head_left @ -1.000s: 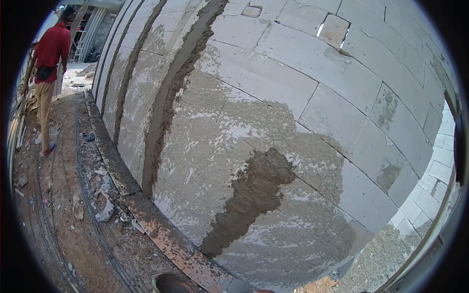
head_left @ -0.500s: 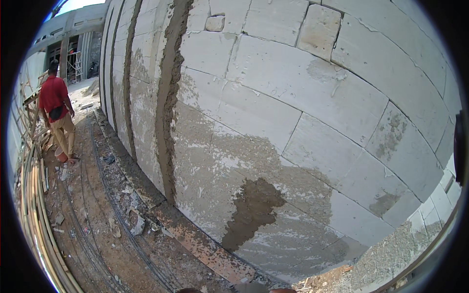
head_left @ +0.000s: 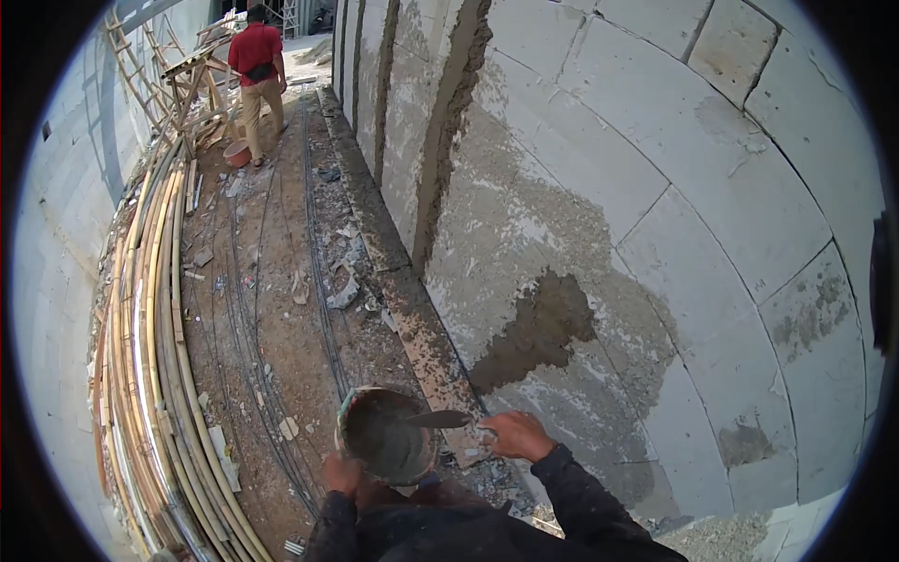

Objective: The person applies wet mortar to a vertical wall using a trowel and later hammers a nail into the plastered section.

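Observation:
My left hand (head_left: 343, 473) is closed on the rim of a bucket (head_left: 346, 412) that I hold in front of my body. Grey wet mortar (head_left: 384, 448) fills the lower part of the bucket. In my right hand (head_left: 521, 436) is a trowel (head_left: 440, 419), gripped by its handle, its blade reaching over the bucket's right rim above the mortar. To the right stands a block wall (head_left: 655, 281) with a dark wet mortar patch (head_left: 552, 323) low on it, next to rougher, drier plaster.
Long bamboo poles (head_left: 150, 347) lie along the left side. Thin steel bars (head_left: 314, 253) run along the rubble-strewn ground. Farther off, a person in a red shirt (head_left: 255, 51) stands facing away beside a reddish bucket (head_left: 237, 154) and a wooden trestle (head_left: 192, 75).
My view has swung down and left. Both hands, the bucket and the trowel now show fully, where only slivers showed at the lower edge. The wall patch looks unchanged.

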Tool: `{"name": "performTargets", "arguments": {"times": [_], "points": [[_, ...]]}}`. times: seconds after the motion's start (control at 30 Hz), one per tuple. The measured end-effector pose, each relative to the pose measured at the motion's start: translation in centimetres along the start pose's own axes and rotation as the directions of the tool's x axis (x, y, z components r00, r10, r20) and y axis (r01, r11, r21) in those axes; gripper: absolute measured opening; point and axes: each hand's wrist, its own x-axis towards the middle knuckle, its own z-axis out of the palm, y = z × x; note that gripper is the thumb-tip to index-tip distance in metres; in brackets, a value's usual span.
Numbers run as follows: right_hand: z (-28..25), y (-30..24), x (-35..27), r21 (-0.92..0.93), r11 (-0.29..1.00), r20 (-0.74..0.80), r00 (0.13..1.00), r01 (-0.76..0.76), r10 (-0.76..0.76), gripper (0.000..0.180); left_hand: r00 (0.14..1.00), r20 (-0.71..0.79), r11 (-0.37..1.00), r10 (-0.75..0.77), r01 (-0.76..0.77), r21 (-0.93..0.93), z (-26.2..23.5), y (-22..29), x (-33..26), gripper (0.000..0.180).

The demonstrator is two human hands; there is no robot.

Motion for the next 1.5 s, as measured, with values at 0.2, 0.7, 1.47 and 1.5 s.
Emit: {"name": "performTargets", "arguments": {"times": [0.2, 0.7, 1.47, 1.5], "points": [[14.4, -4.7, 9.9, -0.14, 0.983, -0.138, 0.981, 0.115, -0.135, 0.018, 0.99, 0.139, 0.966, 0.035, 0.002, -0.259, 1.7, 5.3, -6.8, 0.029], [8.3, -10.2, 7.4, -0.099, 0.896, 0.061, 0.901, 0.433, -0.429, 0.023, 0.997, 0.061, 0.893, -0.04, 0.063, -0.446, 1.1, -0.3, -6.7, 0.058], [10.7, -9.7, 7.5, -0.045, 0.877, -0.213, 0.853, 0.478, -0.476, 0.029, 0.987, 0.138, 0.893, 0.087, -0.016, -0.449, 0.0, 1.0, -6.2, 0.056], [8.7, -9.3, 6.8, -0.036, 0.874, -0.207, 0.852, 0.485, -0.482, 0.029, 0.986, 0.113, 0.894, 0.123, -0.061, -0.444, 0.1, 0.3, -5.9, 0.06]]}}
